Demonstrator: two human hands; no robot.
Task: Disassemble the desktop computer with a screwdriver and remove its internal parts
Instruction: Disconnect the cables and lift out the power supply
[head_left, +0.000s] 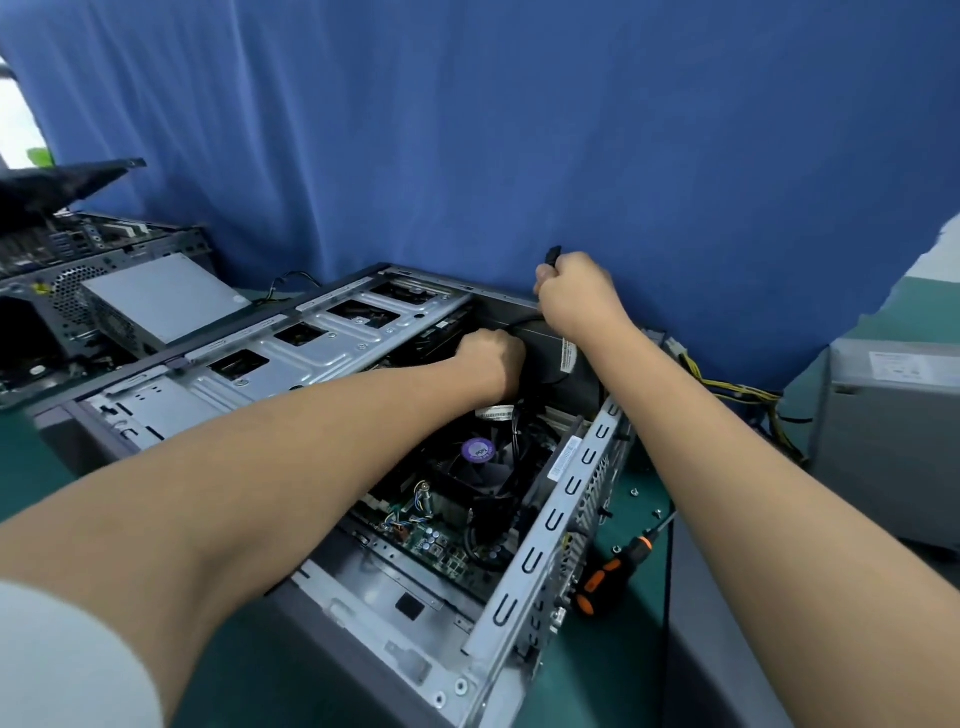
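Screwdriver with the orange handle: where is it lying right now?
In the head view, the screwdriver lies on the green table at lower right, close beside the perforated rear wall of the open computer case.

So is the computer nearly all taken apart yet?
Not yet. The case is open, with loose screws and the screwdriver lying beside it. The right hand grips a black cable plug above it; the left hand reaches inside. The fan and motherboard are still in.
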